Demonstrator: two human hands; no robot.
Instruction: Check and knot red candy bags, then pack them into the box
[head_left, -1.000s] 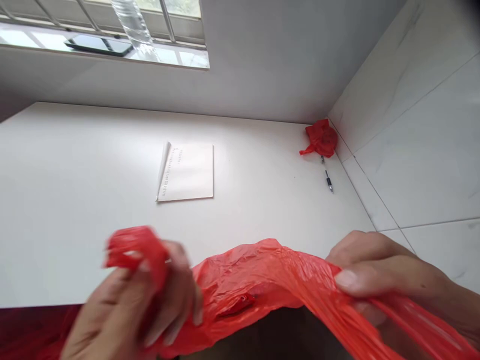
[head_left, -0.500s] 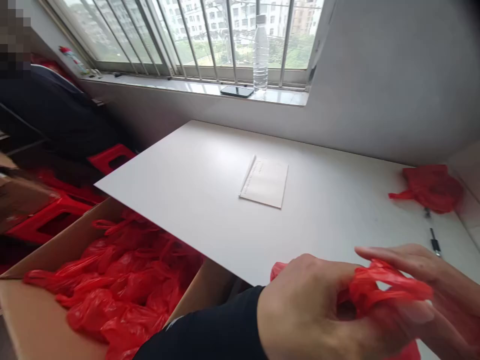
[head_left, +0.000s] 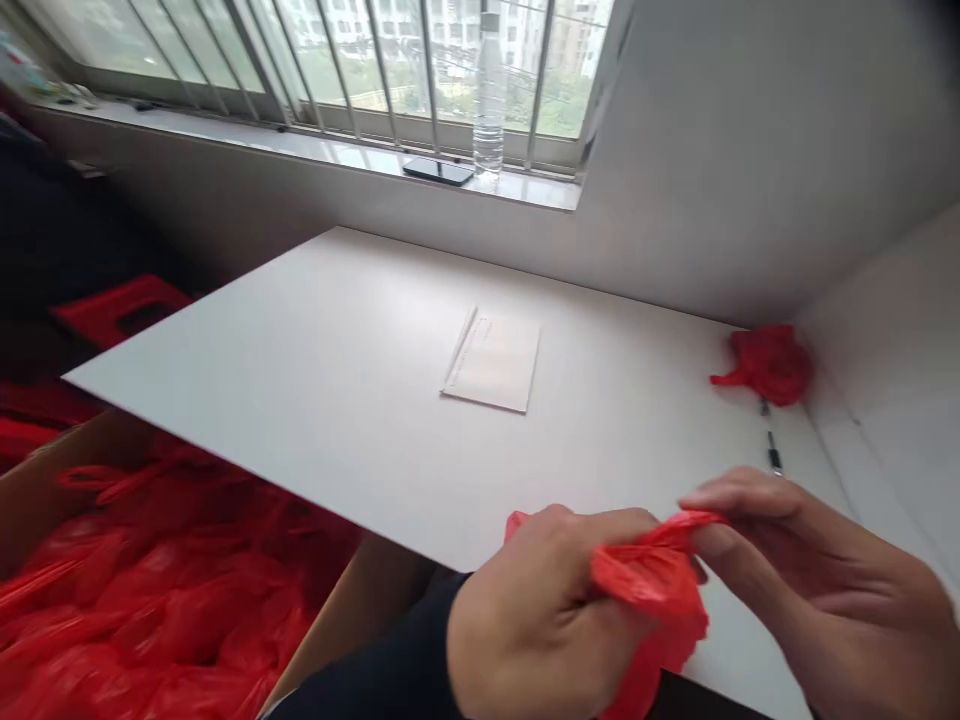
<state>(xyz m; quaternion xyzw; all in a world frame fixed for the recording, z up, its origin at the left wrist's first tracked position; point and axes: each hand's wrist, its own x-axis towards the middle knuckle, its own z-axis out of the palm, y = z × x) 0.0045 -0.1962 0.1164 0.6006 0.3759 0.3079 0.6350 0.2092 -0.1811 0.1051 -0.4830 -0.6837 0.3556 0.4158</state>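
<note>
Sitting below the near edge of the desk (head_left: 337, 370), by its near left corner, a box (head_left: 319, 615) holds a heap of red bags (head_left: 195, 600), probably so placed to keep them within reach. Beyond the far edge, a phone (head_left: 438, 171) and then a bottle (head_left: 489, 105) rest on the sill (head_left: 300, 145), presumably to spare the working surface. A pad (head_left: 496, 365) lies between the far and near edges, a sheet curling up along its left side; the spot seems to suit consulting it apart from the handling. Over the near edge, the left hand (head_left: 551, 610) curls into a fist around a bunched part of a bag (head_left: 664, 590), a grip that likely steadies the film. The right hand (head_left: 817, 570), thumb against forefinger, pinches a twisted strip of the same bag; such a fine hold suits thin plastic. In the far right corner sits a red bundle (head_left: 772, 365), with a pen (head_left: 774, 455) just in front of it, both apparently kept out of the way.

The bag is red, thin and creased: a small tuft shows beyond the left hand, a crumpled fold stands out from its fingers, and loose film hangs below. Whether anything is inside cannot be told.
</note>
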